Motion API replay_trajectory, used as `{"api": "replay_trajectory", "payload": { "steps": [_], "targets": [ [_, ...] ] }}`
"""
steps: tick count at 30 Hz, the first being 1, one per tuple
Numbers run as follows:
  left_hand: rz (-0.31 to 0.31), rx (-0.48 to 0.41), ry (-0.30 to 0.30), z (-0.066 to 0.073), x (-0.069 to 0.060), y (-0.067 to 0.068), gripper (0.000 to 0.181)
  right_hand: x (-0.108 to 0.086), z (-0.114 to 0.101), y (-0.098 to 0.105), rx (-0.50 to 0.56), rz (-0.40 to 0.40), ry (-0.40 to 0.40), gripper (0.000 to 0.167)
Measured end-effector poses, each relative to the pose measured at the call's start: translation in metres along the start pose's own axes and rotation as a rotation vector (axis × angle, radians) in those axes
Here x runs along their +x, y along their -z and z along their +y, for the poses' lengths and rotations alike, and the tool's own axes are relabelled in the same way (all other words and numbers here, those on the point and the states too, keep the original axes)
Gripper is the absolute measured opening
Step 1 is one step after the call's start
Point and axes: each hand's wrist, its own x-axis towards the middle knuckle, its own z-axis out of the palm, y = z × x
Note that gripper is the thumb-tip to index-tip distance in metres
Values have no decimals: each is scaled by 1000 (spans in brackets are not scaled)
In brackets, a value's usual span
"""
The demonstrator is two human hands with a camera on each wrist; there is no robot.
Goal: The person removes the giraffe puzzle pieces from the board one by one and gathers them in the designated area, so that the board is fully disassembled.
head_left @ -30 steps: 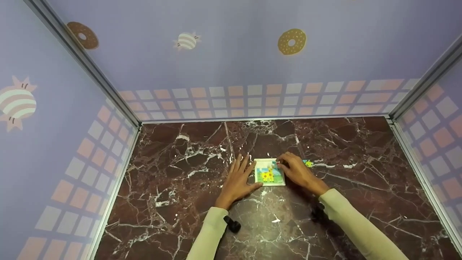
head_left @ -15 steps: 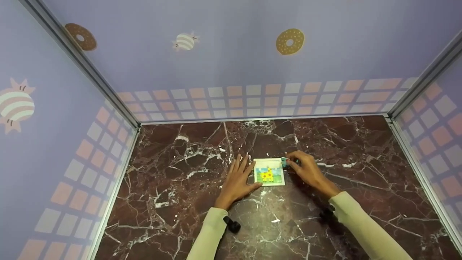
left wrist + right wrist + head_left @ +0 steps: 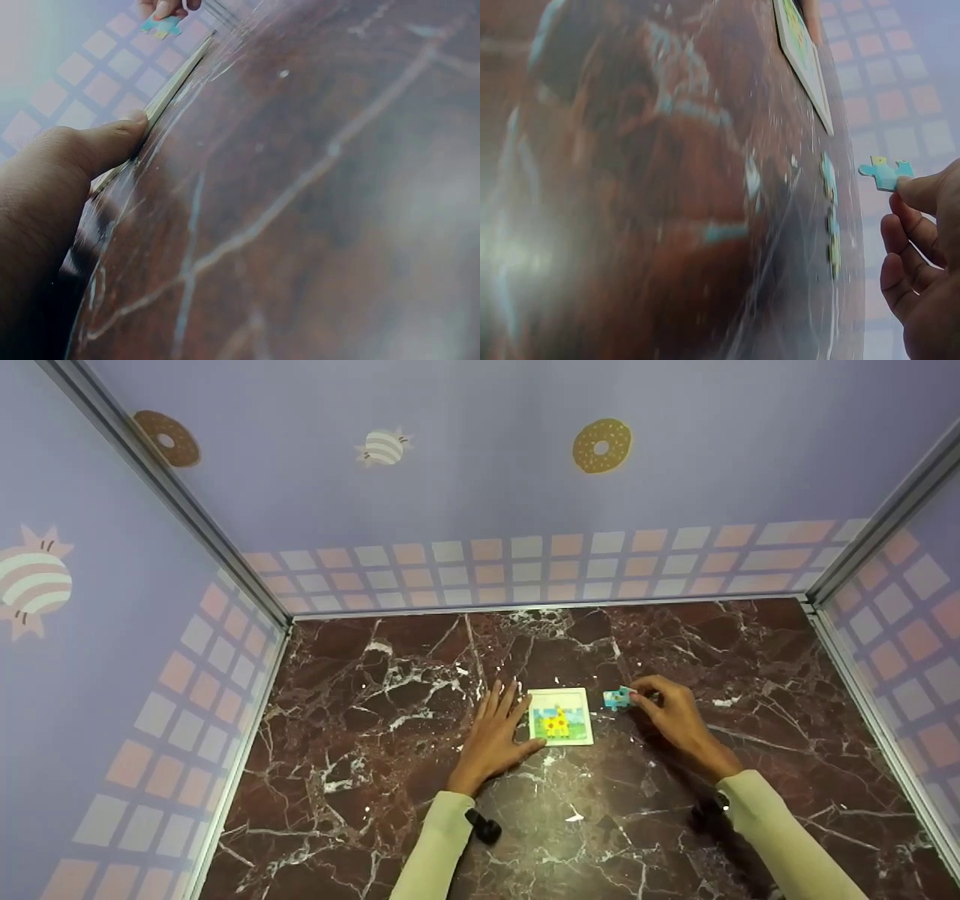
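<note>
A small square jigsaw puzzle board (image 3: pixel 535 699) with a pale frame lies on the table. Its lower part shows a yellow giraffe on green and blue; a pale strip runs across its top. My left hand (image 3: pixel 491 739) rests at the board's left side with fingers spread and the thumb (image 3: pixel 112 142) on its near-left corner. To the right of the board, my right hand (image 3: pixel 675 720) pinches a light blue puzzle piece (image 3: pixel 886 174) between thumb and fingers, raised above the table. Beneath it, more blue and yellow puzzle pieces (image 3: pixel 830 180) lie on the table.
The dark red marbled tabletop (image 3: pixel 375 802) has white veins. Purple panels (image 3: pixel 480 472) with pink and white squares enclose it at the back and both sides. A black wrist camera (image 3: pixel 484 826) sits on the left sleeve.
My right hand has moved right, from the board's upper right corner to beside it, carrying the blue puzzle piece off the board. My left hand has stayed in place.
</note>
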Motion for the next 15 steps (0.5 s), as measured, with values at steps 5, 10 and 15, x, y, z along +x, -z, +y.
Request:
{"api": "replay_trajectory", "payload": {
  "steps": [5,10,15],
  "targets": [
    [8,2,-2,0,0,0,96,-3,6,11,-16,10,-37,15],
    [3,-1,2,1,0,0,96,-5,13,21,-53,-8,-42,13],
    [-2,-2,3,1,0,0,96,-5,21,33,-68,-37,-60,9]
  ]
}}
